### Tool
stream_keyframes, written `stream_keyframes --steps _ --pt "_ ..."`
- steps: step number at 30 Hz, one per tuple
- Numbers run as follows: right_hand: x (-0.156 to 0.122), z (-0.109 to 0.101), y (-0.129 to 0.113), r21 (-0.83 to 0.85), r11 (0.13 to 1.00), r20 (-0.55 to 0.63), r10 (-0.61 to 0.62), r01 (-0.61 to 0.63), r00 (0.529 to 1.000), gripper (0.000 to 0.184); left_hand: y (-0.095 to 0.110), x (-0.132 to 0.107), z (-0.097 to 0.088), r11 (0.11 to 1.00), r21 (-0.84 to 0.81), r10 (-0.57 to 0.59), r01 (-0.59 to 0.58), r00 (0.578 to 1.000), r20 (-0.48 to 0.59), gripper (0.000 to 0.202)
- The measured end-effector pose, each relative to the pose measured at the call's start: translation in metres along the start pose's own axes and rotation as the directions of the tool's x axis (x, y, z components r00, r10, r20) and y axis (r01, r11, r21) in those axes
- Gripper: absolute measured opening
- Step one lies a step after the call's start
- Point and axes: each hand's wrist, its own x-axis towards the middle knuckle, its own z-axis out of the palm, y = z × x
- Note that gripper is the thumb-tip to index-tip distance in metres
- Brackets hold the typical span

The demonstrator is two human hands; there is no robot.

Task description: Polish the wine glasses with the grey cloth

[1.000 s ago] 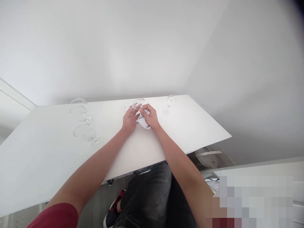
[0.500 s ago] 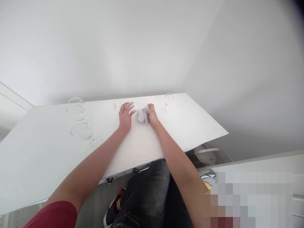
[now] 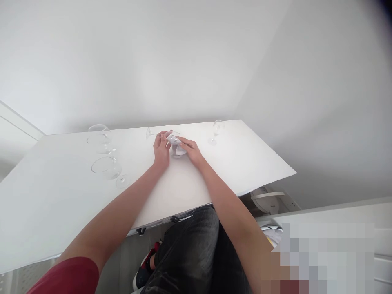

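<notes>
My left hand (image 3: 161,148) grips a clear wine glass (image 3: 153,134) that lies tilted on its side above the white table (image 3: 61,196), its foot pointing left. My right hand (image 3: 189,148) is closed on a pale grey cloth (image 3: 177,149) and presses it into the glass's bowl. Both hands meet near the table's far edge.
A small wine glass (image 3: 216,130) stands upright to the right of my hands. Two large clear glasses are at the left, one upright (image 3: 98,139) and one lying on its side (image 3: 108,169). The table's near edge runs above my dark trousers (image 3: 190,253). A white fan-like object (image 3: 268,201) sits under the right corner.
The glass has gone from upright to lying sideways in my left hand. My right hand drew the cloth aside, then pushed it into the bowl.
</notes>
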Motion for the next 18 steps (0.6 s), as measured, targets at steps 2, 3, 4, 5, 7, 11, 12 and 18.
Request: stream_keyframes --steps 2,3,4,5,7,11,12,18 --pt "-0.0008 0.0019 -0.0016 -0.039 0.999 0.097 0.024 -0.02 0.995 0.049 0.0024 -0.0001 0.0005 0.999 -0.011 0.036 -0.036 0.999 0.002 0.038" --pt "-0.0009 0.0028 -0.0022 -0.06 0.998 0.107 0.02 -0.014 0.994 0.052 0.0033 -0.0003 0.0011 0.999 -0.017 0.044 -0.044 0.999 0.014 0.038" --pt "-0.001 0.0038 -0.0026 -0.072 0.997 0.099 0.007 0.0 0.995 0.054 0.004 -0.0007 0.0018 0.999 -0.029 0.042 -0.041 0.999 0.03 0.037" --pt "-0.0009 0.0047 -0.0028 -0.071 0.997 0.081 -0.011 0.017 0.997 0.055 0.0045 -0.0012 0.0026 0.999 -0.045 0.03 -0.027 0.998 0.052 0.037" --pt "-0.001 0.006 -0.0024 -0.045 0.998 0.031 -0.037 0.039 0.999 0.054 0.0052 -0.0025 0.0044 0.997 -0.08 -0.004 0.013 0.995 0.102 0.037" --pt "-0.0014 0.0049 0.0027 -0.003 0.999 -0.057 -0.043 0.043 0.997 0.046 0.006 -0.0044 0.0061 0.992 -0.095 -0.058 0.077 0.98 0.193 0.04" --pt "-0.0015 0.0036 0.0039 0.022 0.999 -0.057 -0.027 0.028 0.998 0.046 0.0063 -0.0043 0.0059 0.991 -0.098 -0.066 0.087 0.977 0.203 0.041" --pt "-0.0039 -0.0002 -0.0008 0.119 0.99 0.202 0.049 -0.074 0.978 0.067 0.0067 -0.0001 0.0009 0.982 -0.159 -0.079 0.1 0.988 0.135 0.043"
